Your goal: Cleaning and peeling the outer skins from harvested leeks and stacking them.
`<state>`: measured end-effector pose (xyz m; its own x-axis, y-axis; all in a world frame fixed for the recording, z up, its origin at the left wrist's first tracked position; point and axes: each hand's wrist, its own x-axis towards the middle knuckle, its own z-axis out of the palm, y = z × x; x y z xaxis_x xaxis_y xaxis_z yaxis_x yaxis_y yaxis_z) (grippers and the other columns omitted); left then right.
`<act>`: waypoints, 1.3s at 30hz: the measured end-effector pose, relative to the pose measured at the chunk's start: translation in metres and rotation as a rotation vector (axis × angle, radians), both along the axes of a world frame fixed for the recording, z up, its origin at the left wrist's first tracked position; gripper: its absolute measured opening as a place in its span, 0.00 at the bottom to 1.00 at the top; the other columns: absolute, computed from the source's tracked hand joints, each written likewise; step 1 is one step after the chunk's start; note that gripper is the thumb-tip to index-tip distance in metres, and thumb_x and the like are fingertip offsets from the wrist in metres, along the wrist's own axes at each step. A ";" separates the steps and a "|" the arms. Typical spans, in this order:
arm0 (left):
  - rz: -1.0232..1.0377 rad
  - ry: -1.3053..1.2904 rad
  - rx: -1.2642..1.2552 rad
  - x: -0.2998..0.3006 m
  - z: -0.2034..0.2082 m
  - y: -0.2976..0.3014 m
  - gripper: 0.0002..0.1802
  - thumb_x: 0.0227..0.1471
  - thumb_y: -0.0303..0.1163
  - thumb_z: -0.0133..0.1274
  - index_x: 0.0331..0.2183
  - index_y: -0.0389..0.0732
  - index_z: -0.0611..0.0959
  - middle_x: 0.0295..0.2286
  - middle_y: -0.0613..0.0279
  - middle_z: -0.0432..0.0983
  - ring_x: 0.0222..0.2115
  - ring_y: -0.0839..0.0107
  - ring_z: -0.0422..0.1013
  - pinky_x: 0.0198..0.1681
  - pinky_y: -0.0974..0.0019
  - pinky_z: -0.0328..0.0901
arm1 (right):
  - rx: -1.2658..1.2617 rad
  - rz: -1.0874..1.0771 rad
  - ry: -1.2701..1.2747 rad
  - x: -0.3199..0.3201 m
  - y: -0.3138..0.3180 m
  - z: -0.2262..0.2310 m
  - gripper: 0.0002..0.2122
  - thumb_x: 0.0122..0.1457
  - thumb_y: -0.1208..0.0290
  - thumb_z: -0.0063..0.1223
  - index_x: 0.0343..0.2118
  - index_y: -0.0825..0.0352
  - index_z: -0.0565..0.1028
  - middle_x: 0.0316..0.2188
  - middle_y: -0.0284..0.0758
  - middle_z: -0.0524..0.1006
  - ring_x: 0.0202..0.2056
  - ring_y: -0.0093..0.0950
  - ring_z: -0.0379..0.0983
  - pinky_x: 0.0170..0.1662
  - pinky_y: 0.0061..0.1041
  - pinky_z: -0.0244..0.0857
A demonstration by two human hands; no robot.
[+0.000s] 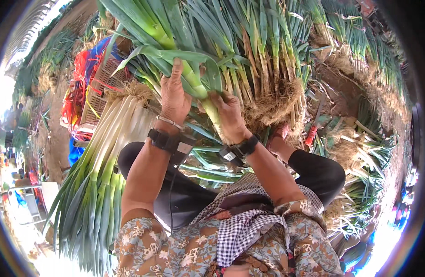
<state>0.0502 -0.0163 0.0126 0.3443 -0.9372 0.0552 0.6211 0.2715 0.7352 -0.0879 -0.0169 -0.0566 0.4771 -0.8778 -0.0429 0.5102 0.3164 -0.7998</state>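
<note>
Both hands hold one thick leek [191, 76] in front of me, its green leaves fanning up toward the upper left. My left hand [174, 94] is closed on the leafy part, thumb pointing up against a broad leaf that bends across the stalk; its other fingers are mostly hidden. Lower down, my right hand [228, 114] grips the pale stalk, with its thumb and fingers pressed against a leaf's base. The leek's root end is hidden or hard to make out. Just beyond my right hand stands a dense bunch of leeks [272, 55] with brown, soil-covered roots [279, 104].
Clean white-stalked leeks [113, 127] lie heaped on my left, leaves toward me. Behind them is a brown plastic crate [99, 90] with red plastic strips [73, 104]. A red-handled tool [311, 135] lies at right, near loose leeks [353, 145]. More leek bunches [365, 60] line the far right.
</note>
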 end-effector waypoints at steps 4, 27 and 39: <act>0.029 0.024 -0.067 0.005 0.000 0.003 0.24 0.55 0.42 0.56 0.46 0.34 0.73 0.41 0.54 0.75 0.43 0.56 0.74 0.47 0.53 0.70 | 0.407 -0.273 -0.176 -0.008 -0.005 -0.012 0.06 0.64 0.71 0.48 0.35 0.67 0.74 0.23 0.31 0.76 0.22 0.22 0.72 0.27 0.21 0.69; 0.136 -0.133 -0.030 0.025 0.017 -0.010 0.28 0.56 0.50 0.51 0.46 0.34 0.73 0.36 0.51 0.77 0.30 0.58 0.77 0.33 0.58 0.74 | 0.107 0.145 0.266 -0.110 0.040 -0.048 0.18 0.57 0.68 0.54 0.50 0.69 0.70 0.47 0.39 0.72 0.47 0.29 0.70 0.50 0.31 0.66; -0.240 0.093 0.061 -0.039 -0.004 0.007 0.19 0.54 0.31 0.49 0.46 0.29 0.70 0.42 0.44 0.74 0.48 0.49 0.69 0.51 0.48 0.66 | -0.475 -0.304 0.754 -0.064 0.069 -0.054 0.10 0.57 0.74 0.56 0.37 0.72 0.69 0.22 0.36 0.72 0.25 0.19 0.67 0.27 0.25 0.63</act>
